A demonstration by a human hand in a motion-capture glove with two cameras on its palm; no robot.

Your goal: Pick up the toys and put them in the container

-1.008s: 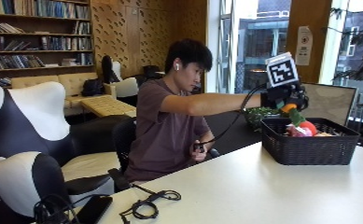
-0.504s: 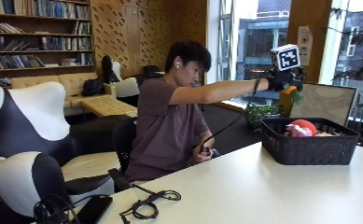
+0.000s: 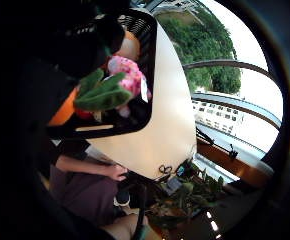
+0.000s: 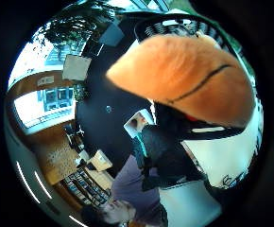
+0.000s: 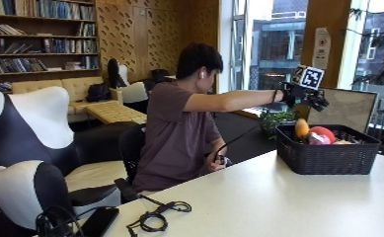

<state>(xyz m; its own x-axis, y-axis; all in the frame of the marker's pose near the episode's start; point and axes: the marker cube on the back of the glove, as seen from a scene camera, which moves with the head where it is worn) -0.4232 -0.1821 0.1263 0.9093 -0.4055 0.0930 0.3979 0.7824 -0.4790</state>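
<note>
We are in a library lounge with bookshelves [image 5: 34,29] along the back wall and a white table [image 5: 277,197] in front. From the outside view, a black basket [image 5: 326,155] stands on the table and the person's gloved right hand [image 5: 304,96] is raised straight above it. An orange carrot toy [image 5: 301,129] stands out over the basket's rim, just below that hand and seemingly apart from it, beside a red toy [image 5: 323,133]. Whether the hand is spread or curled we cannot tell. A phone [image 5: 99,222] and a coiled cable [image 5: 155,219] lie well away from the basket.

From the little-finger side of the palm, the carrot toy's green leaves [image 3: 102,92] hang over the basket [image 3: 147,45], with a pink toy [image 3: 127,75] inside it.

From the thumb side, the carrot toy's orange body [image 4: 184,75] fills the space close to the palm, the basket [image 4: 175,26] behind it.

We judge the task nearly done: no toy shows on the table outside the basket, and only the carrot has yet to settle
</note>
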